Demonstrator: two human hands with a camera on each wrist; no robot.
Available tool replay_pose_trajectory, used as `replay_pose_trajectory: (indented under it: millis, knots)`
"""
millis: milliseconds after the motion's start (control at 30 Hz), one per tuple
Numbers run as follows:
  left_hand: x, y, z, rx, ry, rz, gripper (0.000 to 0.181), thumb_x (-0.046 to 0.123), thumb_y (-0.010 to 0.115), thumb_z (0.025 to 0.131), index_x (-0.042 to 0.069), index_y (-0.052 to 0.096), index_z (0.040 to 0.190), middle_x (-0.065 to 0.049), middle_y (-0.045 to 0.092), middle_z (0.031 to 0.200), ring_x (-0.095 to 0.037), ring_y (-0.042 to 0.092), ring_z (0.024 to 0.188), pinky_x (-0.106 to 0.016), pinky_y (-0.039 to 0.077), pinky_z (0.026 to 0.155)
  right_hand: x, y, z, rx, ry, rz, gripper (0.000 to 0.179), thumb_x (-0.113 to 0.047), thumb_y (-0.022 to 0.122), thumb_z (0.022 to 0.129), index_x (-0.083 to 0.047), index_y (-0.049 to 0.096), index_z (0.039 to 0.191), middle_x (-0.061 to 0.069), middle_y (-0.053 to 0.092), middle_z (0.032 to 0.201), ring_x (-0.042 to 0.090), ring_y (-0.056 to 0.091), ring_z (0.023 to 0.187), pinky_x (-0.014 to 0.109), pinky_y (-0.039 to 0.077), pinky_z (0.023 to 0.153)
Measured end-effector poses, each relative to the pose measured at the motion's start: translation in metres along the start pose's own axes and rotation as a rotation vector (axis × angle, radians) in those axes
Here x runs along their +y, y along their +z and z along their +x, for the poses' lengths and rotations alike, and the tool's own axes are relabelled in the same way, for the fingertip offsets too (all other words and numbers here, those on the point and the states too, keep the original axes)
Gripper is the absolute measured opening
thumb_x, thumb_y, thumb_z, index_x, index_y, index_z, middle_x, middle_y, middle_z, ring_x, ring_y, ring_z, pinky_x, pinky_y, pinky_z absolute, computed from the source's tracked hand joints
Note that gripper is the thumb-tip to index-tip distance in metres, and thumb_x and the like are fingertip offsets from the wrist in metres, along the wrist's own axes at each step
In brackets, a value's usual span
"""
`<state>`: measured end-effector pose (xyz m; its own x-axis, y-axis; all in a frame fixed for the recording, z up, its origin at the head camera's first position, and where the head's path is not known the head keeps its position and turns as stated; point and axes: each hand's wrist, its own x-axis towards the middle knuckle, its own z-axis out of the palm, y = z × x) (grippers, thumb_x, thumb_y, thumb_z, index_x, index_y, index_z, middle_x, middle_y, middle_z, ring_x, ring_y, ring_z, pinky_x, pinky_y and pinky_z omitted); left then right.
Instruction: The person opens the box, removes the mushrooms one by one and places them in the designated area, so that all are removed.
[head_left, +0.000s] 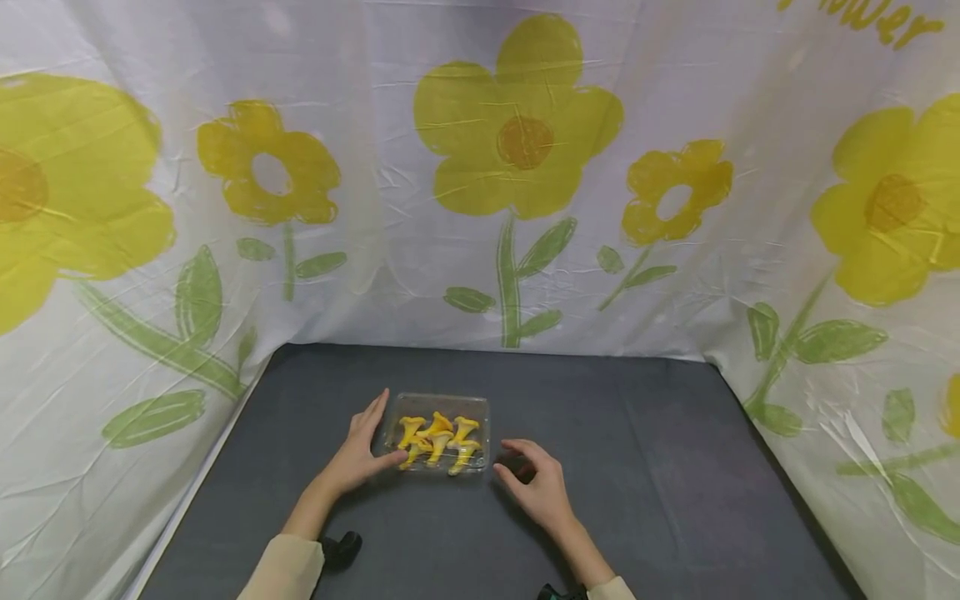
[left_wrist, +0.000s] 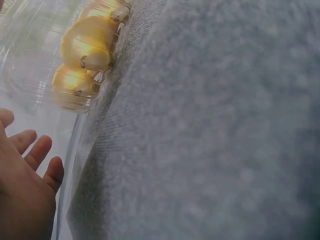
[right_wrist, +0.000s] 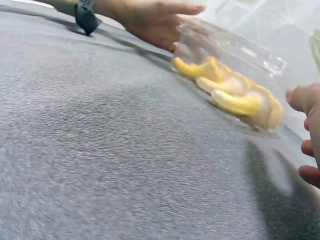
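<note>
A clear plastic box (head_left: pixel 444 402) with several yellow chanterelle-like mushrooms (head_left: pixel 439 435) inside sits on the dark table, between my two hands. My left hand (head_left: pixel 358 454) is at its left side, fingers straight and spread, the thumb overlapping the front left corner in the head view. To the right of the box, my right hand (head_left: pixel 542 487) has loosely bent fingers with nothing between them, a small gap from the wall. In the right wrist view, mushrooms (right_wrist: pixel 235 95) show through the near wall, with the left hand (right_wrist: pixel 152 22) at the far end.
A dark grey cloth (head_left: pixel 637 467) covers the table. A white curtain (head_left: pixel 390 275) printed with yellow flowers hangs along the back and both sides. Black straps sit at both wrists, with a black piece (head_left: pixel 342 550) beside the left one.
</note>
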<state>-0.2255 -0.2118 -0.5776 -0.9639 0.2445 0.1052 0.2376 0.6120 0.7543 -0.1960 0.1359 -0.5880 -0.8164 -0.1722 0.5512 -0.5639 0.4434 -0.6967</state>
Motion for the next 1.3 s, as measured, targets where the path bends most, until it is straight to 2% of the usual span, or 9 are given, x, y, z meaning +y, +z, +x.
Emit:
replay_pose_trajectory:
  millis: [100,267,467,733,933,1300]
  knots:
    - [0.0,0.0,0.002,-0.009,0.023,-0.014,0.123,0.053,0.083,0.088,0.014,0.003,0.173,-0.02,0.008,0.177,-0.049,0.019,0.153,-0.082,0.033,0.105,-0.003,0.004,0.001,-0.024,0.007,-0.011,0.043,-0.01,0.093,0.082,-0.003,0.076,0.121,0.009,0.076,0.115,0.029,0.073,0.093,0.029,0.059,0.065]
    - [0.0,0.002,0.004,-0.054,-0.009,-0.035,0.133,0.049,0.089,0.084,0.018,-0.005,0.172,-0.022,0.004,0.177,-0.05,0.014,0.155,-0.082,0.031,0.107,-0.007,0.01,0.003,-0.026,0.0,-0.002,0.049,-0.009,0.097,0.075,-0.008,0.077,0.12,0.005,0.076,0.113,0.026,0.072,0.095,0.029,0.059,0.066]
    - [0.001,0.006,0.002,-0.074,-0.022,-0.045,0.138,0.045,0.093,0.08,0.014,-0.005,0.172,-0.023,0.005,0.177,-0.049,0.017,0.154,-0.081,0.033,0.108,-0.005,0.016,0.003,-0.036,-0.019,-0.007,0.047,-0.01,0.097,0.076,-0.012,0.076,0.118,0.004,0.075,0.109,0.023,0.071,0.095,0.028,0.058,0.066]
    - [0.004,0.01,0.001,-0.079,-0.042,-0.088,0.138,0.043,0.094,0.08,0.019,-0.005,0.172,-0.029,0.013,0.17,-0.05,0.021,0.153,-0.08,0.034,0.107,-0.005,0.019,0.004,-0.023,-0.064,-0.039,0.047,-0.017,0.099,0.075,-0.012,0.075,0.115,-0.002,0.072,0.109,0.017,0.068,0.099,0.031,0.056,0.072]
    - [0.001,0.015,0.001,-0.073,-0.051,-0.107,0.134,0.043,0.093,0.081,0.026,-0.004,0.173,-0.029,0.02,0.165,-0.051,0.03,0.149,-0.077,0.037,0.108,-0.007,0.019,0.004,-0.029,-0.027,-0.037,0.044,-0.019,0.098,0.077,-0.012,0.075,0.113,-0.005,0.07,0.108,0.014,0.066,0.101,0.033,0.057,0.075]
    - [0.0,0.022,0.001,-0.04,-0.054,-0.107,0.131,0.044,0.093,0.08,0.028,0.002,0.173,-0.028,0.026,0.162,-0.051,0.035,0.147,-0.077,0.038,0.107,-0.004,0.021,0.002,0.026,-0.064,-0.014,0.041,-0.018,0.097,0.077,-0.009,0.075,0.11,-0.004,0.071,0.109,0.016,0.068,0.098,0.031,0.055,0.071]
